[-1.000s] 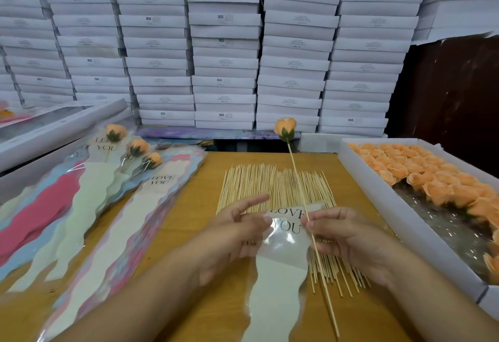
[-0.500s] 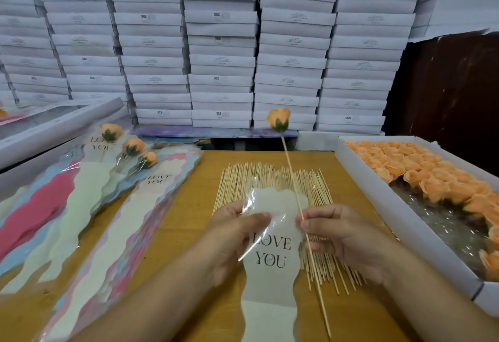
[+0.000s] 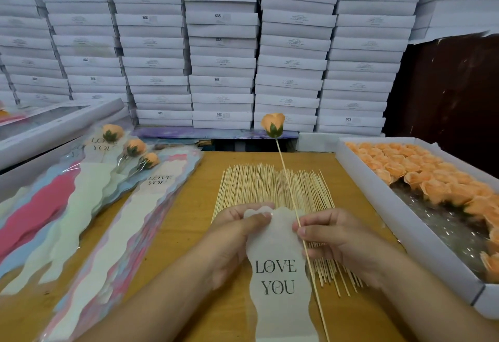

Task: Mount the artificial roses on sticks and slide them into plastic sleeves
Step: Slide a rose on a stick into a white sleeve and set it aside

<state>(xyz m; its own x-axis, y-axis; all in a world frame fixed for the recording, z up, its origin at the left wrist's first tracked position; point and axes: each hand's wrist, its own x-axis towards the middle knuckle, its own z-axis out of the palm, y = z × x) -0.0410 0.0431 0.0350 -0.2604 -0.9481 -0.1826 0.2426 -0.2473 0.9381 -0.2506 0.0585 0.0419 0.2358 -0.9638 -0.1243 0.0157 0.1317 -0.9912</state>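
Observation:
A white plastic sleeve printed LOVE YOU lies lengthwise between my hands over the table. My left hand pinches the sleeve's top left edge with thumb and fingers. My right hand pinches a thin wooden stick against the sleeve's right edge. An orange rose with green sepals sits on the stick's far tip, raised above the table. The stick's near end runs past the sleeve toward the bottom of the view.
A spread of loose sticks lies under my hands. A white box of orange rose heads stands at the right. Stacked sleeves and three sleeved roses lie at the left. White boxes are stacked behind the wooden table.
The sleeve has slid toward me, so its printed words now sit below my hands. My left hand shifted from the sleeve's middle to its top edge. The rose on its stick barely moved.

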